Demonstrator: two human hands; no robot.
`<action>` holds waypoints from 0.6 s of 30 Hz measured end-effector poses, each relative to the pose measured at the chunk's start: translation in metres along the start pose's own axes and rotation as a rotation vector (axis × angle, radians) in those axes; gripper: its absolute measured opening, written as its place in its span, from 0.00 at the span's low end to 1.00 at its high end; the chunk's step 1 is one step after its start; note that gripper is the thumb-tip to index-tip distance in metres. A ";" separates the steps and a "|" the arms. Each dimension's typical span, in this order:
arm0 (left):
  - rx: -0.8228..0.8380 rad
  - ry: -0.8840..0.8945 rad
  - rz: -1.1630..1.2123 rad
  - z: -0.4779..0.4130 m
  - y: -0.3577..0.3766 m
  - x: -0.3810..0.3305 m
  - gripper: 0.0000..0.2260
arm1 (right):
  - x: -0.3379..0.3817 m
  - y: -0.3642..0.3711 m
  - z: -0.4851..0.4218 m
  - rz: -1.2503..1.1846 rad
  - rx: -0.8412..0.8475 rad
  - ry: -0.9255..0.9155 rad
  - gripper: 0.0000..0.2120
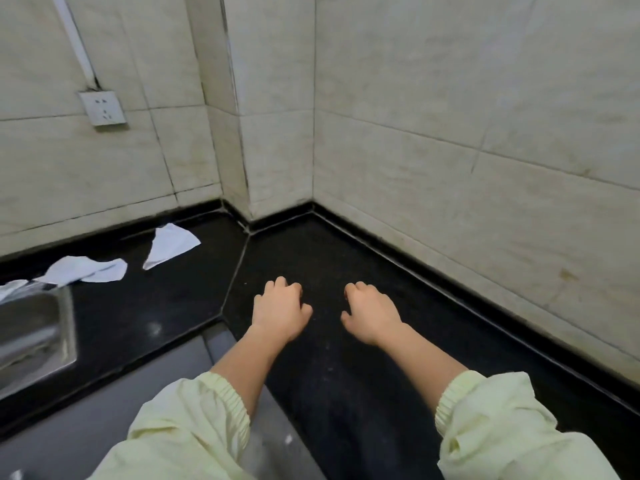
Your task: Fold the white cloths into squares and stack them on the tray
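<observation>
my left hand (281, 308) and right hand (370, 311) rest side by side on the black tabletop (322, 251), a small gap between them, fingers loosely curled and grasping nothing. no cloth is under them. the white cloths lie well off to the left of my left hand and farther from me. the nearest cloth (171, 244) is a crumpled triangle near the wall. the second cloth (86, 270) is rumpled further left, and a third cloth (12, 287) is cut by the frame edge beside a steel basin (34, 327). whether that basin is the tray i cannot tell, and i see no other tray.

as i judge it, the step in hand is fetching one cloth to the bare patch in front of my hands. i would reach with the left hand, pinch the nearest cloth by a corner and draw it over rather than bunch it up. then i would spread it flat with both palms and find its true edges before any fold, since it lies twisted. matching corners first should give a clean square. the dark tabletop looks speckled, so i would check it is dry before laying white fabric down.
</observation>
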State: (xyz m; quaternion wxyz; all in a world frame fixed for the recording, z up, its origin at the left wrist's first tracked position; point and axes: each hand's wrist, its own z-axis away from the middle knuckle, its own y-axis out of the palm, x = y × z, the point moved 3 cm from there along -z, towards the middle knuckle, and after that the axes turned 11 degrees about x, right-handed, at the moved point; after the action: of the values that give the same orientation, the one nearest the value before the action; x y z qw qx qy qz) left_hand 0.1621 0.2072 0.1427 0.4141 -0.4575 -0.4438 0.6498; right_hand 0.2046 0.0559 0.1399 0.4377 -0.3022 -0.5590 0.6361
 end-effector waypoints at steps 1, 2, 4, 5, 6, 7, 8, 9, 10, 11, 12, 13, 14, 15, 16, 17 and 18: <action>0.000 -0.017 0.008 -0.011 -0.004 0.010 0.18 | 0.005 0.000 -0.015 -0.001 0.016 -0.006 0.17; -0.008 -0.037 0.020 -0.025 -0.010 0.023 0.18 | 0.013 -0.002 -0.035 -0.004 0.020 -0.020 0.17; -0.020 -0.068 0.055 -0.050 -0.020 0.048 0.17 | 0.029 -0.006 -0.071 -0.005 0.026 -0.046 0.18; -0.015 -0.092 0.071 -0.061 -0.025 0.061 0.17 | 0.039 -0.007 -0.087 -0.008 0.038 -0.058 0.19; -0.011 -0.113 0.082 -0.072 -0.029 0.075 0.17 | 0.048 -0.007 -0.104 -0.011 0.053 -0.071 0.19; -0.009 -0.130 0.092 -0.079 -0.031 0.086 0.17 | 0.057 -0.007 -0.116 -0.012 0.065 -0.080 0.18; -0.012 -0.149 0.099 -0.088 -0.034 0.100 0.17 | 0.066 -0.007 -0.131 -0.012 0.069 -0.092 0.18; -0.016 -0.166 0.105 -0.096 -0.037 0.112 0.16 | 0.074 -0.007 -0.144 -0.021 0.072 -0.100 0.17; -0.022 -0.177 0.114 -0.103 -0.039 0.123 0.16 | 0.083 -0.008 -0.155 -0.031 0.073 -0.106 0.17; -0.029 -0.192 0.129 -0.112 -0.042 0.138 0.16 | 0.094 -0.008 -0.171 -0.041 0.074 -0.120 0.17; -0.038 -0.209 0.141 -0.121 -0.045 0.154 0.16 | 0.106 -0.008 -0.187 -0.046 0.077 -0.134 0.16; -0.048 -0.223 0.147 -0.129 -0.047 0.169 0.16 | 0.116 -0.007 -0.201 -0.049 0.083 -0.148 0.16; -0.055 -0.235 0.151 -0.136 -0.049 0.183 0.16 | 0.126 -0.006 -0.212 -0.055 0.091 -0.159 0.17; -0.056 -0.248 0.155 -0.144 -0.049 0.196 0.17 | 0.137 -0.006 -0.225 -0.065 0.099 -0.167 0.17; -0.056 -0.257 0.157 -0.153 -0.050 0.210 0.17 | 0.148 -0.004 -0.238 -0.075 0.108 -0.174 0.18; -0.056 -0.265 0.157 -0.163 -0.050 0.224 0.17 | 0.159 -0.003 -0.252 -0.085 0.116 -0.178 0.18; -0.057 -0.274 0.160 -0.174 -0.050 0.239 0.17 | 0.171 -0.002 -0.268 -0.090 0.120 -0.180 0.18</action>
State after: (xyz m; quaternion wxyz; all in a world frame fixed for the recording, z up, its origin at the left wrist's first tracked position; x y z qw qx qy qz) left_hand 0.2792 0.4803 0.1041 0.2835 -0.4100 -0.4764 0.7243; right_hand 0.3649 0.3284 0.1079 0.4310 -0.1919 -0.5701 0.6727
